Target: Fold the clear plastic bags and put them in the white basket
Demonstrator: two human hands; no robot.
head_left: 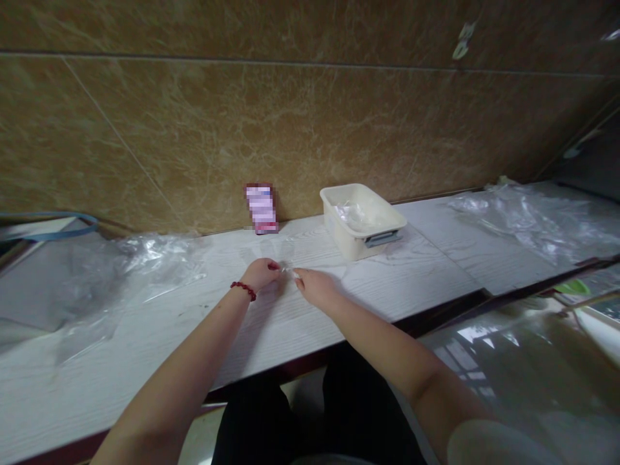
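Note:
Over the white wood-grain table (194,349), my left hand (261,274) is closed in a pinch, with a red bead bracelet on its wrist. Close by on the right, my right hand (312,285) pinches too, fingertips facing the left ones. A small piece of clear plastic (285,267) spans the gap between both sets of fingertips; its full shape is too faint to make out. Behind and to the right of my hands stands a cream plastic bin (345,237) with a grey handle. Clear plastic (352,212) lies inside it.
A phone (262,208) with a blurred screen leans on the brown marbled wall (194,129). Crumpled clear plastic sheeting (162,258) lies at left beside a grey-white covered object (33,284). More clear plastic (527,216) spreads at far right. The table's dark front edge runs before my legs.

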